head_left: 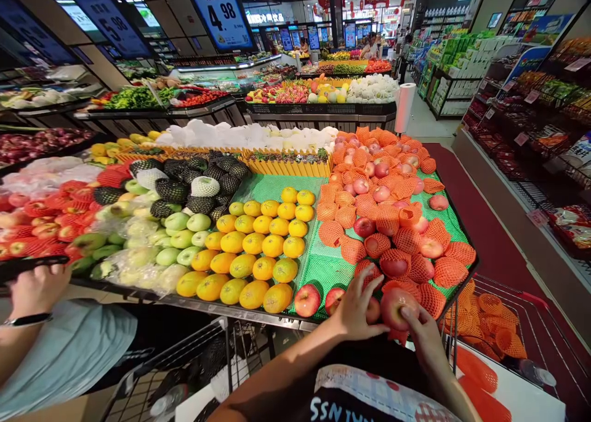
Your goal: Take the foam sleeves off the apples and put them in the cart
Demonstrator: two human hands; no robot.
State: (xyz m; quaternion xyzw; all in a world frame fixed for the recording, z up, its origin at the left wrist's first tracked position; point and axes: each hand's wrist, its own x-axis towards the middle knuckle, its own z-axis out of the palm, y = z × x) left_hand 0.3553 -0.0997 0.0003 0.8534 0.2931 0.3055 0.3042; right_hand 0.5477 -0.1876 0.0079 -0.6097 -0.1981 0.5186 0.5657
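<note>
My right hand [425,331] holds a red apple [398,309] with its thumb pressed on the front of the fruit. The apple is bare, though a bit of orange foam net shows just under it. Close by on the left is my left hand [359,308], its fingers spread and curved, with no fruit clearly gripped. Behind its fingers lie a net-covered apple and another apple [373,311], partly hidden. On the green mat [318,268] two bare apples, one of them this apple [307,300], sit at the front edge. Many apples in orange foam nets [409,237] are heaped behind.
Rows of oranges [253,243] lie left of the apples, then green apples [178,222] and black-netted fruit [198,178]. Another person's hand [39,289] is at far left. A wire cart [549,336] with orange nets stands right; a white surface [521,385] lies below.
</note>
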